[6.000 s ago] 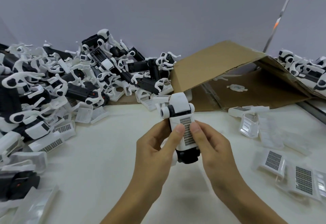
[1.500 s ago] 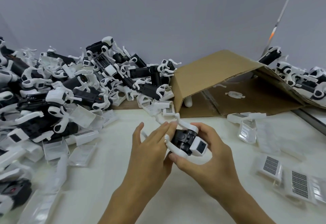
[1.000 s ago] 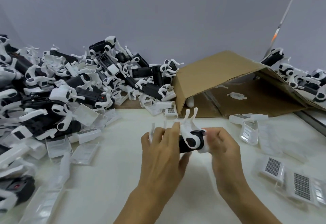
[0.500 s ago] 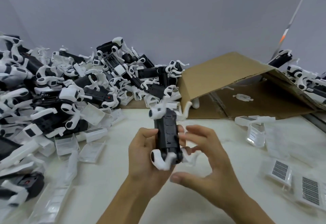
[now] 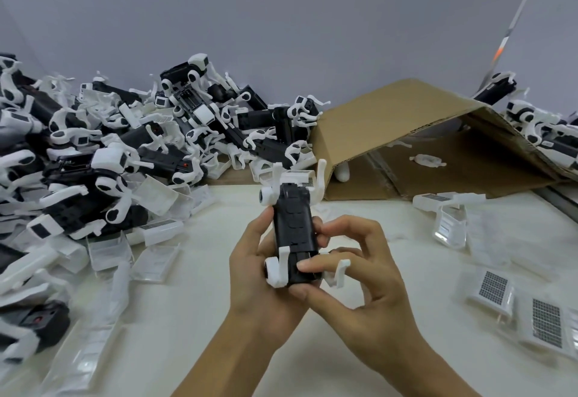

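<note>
I hold a black toy (image 5: 294, 234) with white legs upright in the middle of the frame, just above the white table (image 5: 194, 318). My left hand (image 5: 255, 262) wraps its body from the left side, fingers curled behind it and thumb along its edge. My right hand (image 5: 356, 274) pinches the toy's lower end, the forefinger tip on the black face and the thumb beneath it, the other fingers loosely bent beside it. A pile (image 5: 131, 146) of similar toys fills the left of the frame. A cardboard box (image 5: 406, 121) lies open at upper right, and clear covers (image 5: 513, 306) with grid labels sit at lower right.
</note>
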Demonstrator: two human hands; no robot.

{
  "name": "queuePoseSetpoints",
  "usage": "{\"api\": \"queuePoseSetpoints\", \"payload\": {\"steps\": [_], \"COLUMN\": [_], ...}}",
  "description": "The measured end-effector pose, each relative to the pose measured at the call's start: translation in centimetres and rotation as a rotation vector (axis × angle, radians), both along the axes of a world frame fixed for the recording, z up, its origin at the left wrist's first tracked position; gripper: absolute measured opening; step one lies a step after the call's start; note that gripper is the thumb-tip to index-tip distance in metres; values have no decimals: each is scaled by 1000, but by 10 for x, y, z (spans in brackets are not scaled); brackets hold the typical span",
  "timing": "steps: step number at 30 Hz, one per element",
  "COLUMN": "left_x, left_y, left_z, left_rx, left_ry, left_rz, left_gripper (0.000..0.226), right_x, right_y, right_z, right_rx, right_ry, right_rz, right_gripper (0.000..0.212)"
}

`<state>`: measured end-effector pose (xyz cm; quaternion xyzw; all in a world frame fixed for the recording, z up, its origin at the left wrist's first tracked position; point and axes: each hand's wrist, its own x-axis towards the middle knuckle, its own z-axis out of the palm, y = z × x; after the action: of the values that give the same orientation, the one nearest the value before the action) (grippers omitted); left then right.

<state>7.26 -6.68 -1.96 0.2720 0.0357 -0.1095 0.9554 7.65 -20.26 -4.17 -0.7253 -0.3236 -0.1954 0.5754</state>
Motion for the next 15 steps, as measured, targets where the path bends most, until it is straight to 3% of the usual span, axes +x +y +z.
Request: {"api": "queuePoseSetpoints", "payload": {"steps": [7,15], "left_x": [-2,2], "left_y": [-1,1], "left_z": [0,-1], "left_rx": [9,-44], "left_ry": [8,-24], "left_rz": [16,12], "left_gripper": [51,49], "right_x": [-2,0], "right_y": [2,3], "right_z": [1,0], "right_rx": [33,-3], "right_ry": [64,73], "right_rz": [65,-9], "right_gripper": [21,41]}}
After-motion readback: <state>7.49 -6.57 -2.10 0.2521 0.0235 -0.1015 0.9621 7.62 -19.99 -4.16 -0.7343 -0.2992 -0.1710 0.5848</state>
